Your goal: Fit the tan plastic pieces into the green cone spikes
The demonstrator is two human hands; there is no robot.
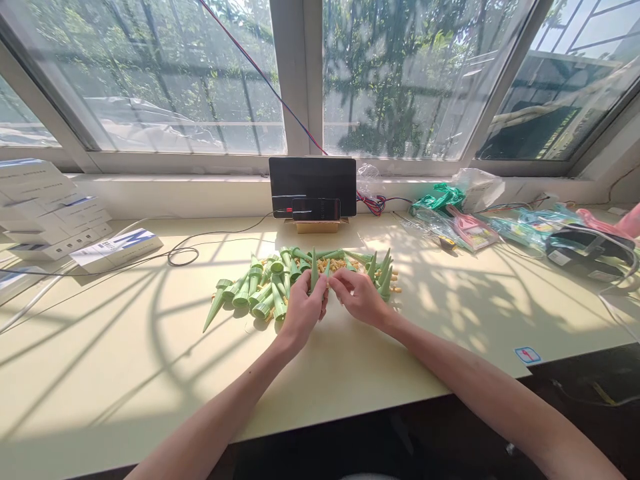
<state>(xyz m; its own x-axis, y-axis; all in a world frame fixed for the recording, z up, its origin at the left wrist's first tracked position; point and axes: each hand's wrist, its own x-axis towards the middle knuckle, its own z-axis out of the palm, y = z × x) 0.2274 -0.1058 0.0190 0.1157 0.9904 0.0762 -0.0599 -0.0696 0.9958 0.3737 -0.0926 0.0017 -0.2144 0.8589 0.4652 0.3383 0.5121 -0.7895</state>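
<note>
My left hand (303, 311) is closed around a green plastic cone-shaped spike (314, 268), which stands upright with its tip pointing up. A second green tip (327, 268) shows between my hands; whether it is held is unclear. Close against the left fingertips, my right hand (359, 297) is pinched, and whatever it grips is too small or hidden to name. To the left lies a heap of green cone spikes (254, 288) with wide capped ends. More spikes (384, 270) stand on the right, and small tan peg-like pieces (334, 265) are scattered behind the hands.
A black tablet (313, 177) with a phone (316, 209) in front stands at the window on a small box. White boxes (50, 210) are stacked at left, with cables (183, 253) nearby. Plastic bags (480, 227) and a black object (585, 253) lie at right.
</note>
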